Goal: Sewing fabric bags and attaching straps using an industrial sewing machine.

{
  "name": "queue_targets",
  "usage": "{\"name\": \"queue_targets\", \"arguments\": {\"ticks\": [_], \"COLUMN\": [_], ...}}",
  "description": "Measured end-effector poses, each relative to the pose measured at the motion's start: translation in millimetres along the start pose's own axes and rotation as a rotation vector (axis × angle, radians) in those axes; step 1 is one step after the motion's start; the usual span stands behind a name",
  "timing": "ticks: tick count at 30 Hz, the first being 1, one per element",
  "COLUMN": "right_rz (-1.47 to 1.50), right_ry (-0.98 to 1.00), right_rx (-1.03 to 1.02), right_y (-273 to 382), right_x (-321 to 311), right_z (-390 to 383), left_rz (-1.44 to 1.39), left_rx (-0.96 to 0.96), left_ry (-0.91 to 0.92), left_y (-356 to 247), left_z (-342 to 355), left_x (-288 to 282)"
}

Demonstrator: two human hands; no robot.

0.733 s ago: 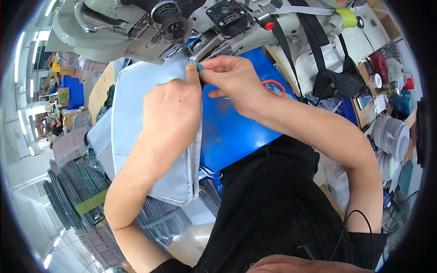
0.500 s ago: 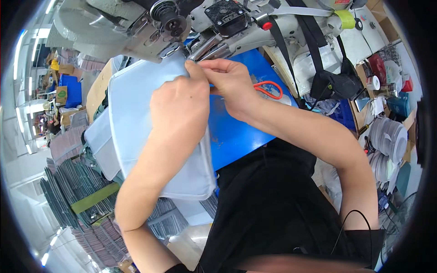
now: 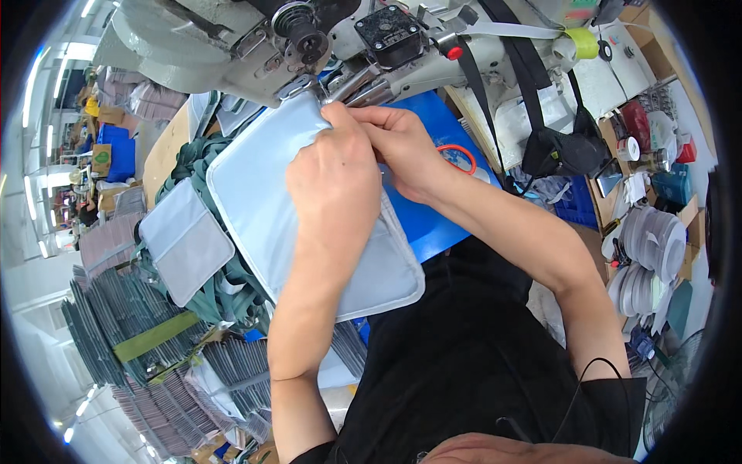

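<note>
A light-blue fabric panel point(image 3: 259, 185) with a bound edge and rounded corners lies at a slant below the sewing machine point(image 3: 166, 50). Its upper corner reaches the machine's presser foot point(image 3: 297, 87). My left hand point(image 3: 336, 174) rests over the panel, its fingers closed in a pinch on the right edge close to the foot. Against those fingertips, my right hand point(image 3: 406, 151) is also pinched shut at the same edge. The exact fingertip contact is partly hidden. Red-handled scissors point(image 3: 464, 158) lie beside my right wrist on the blue work surface point(image 3: 440, 232).
Left of the panel are a smaller grey-blue panel point(image 3: 189, 240) and tangled dark green straps point(image 3: 193, 162). Stacks of bundled panels point(image 3: 124, 325) stand lower left. Black straps with a dark pouch point(image 3: 568, 151) hang at right, near rolls of white tape point(image 3: 657, 240).
The panel has swung, its lower end moving right toward my body. My left forearm moved right with it, uncovering the smaller panel and green straps. Both hands stay pinched near the foot.
</note>
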State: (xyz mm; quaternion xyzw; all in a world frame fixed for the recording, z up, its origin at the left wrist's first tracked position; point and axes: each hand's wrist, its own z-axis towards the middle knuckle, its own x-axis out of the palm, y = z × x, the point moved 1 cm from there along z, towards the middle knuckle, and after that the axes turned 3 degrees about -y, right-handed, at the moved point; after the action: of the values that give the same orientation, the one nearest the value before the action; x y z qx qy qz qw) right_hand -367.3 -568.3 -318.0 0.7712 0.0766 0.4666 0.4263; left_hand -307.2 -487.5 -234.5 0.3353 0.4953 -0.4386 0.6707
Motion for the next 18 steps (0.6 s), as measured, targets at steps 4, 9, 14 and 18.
{"name": "queue_targets", "arguments": {"ticks": [4, 9, 14, 18], "right_rz": [0.017, -0.204, -0.332, -0.644], "right_ry": [0.015, -0.018, -0.019, -0.063], "right_rx": [-0.028, -0.175, -0.316, -0.282], "right_y": [-0.7, 5.8, -3.5, 8.7], "right_x": [-5.5, -11.5, -0.3, 0.7], "right_z": [5.5, 3.2, -2.9, -33.7], "left_rz": [-0.066, -0.662, -0.565, -1.439], "left_rx": [-0.047, -0.138, -0.423, -0.925], "left_ry": [-0.015, -0.198, -0.491, -0.111], "left_y": [1.5, 36.1, 137.2, 164.4], "left_z": [-0.3, -25.0, -87.6, -127.8], "left_x": [4.8, 27.1, 98.1, 95.6]}}
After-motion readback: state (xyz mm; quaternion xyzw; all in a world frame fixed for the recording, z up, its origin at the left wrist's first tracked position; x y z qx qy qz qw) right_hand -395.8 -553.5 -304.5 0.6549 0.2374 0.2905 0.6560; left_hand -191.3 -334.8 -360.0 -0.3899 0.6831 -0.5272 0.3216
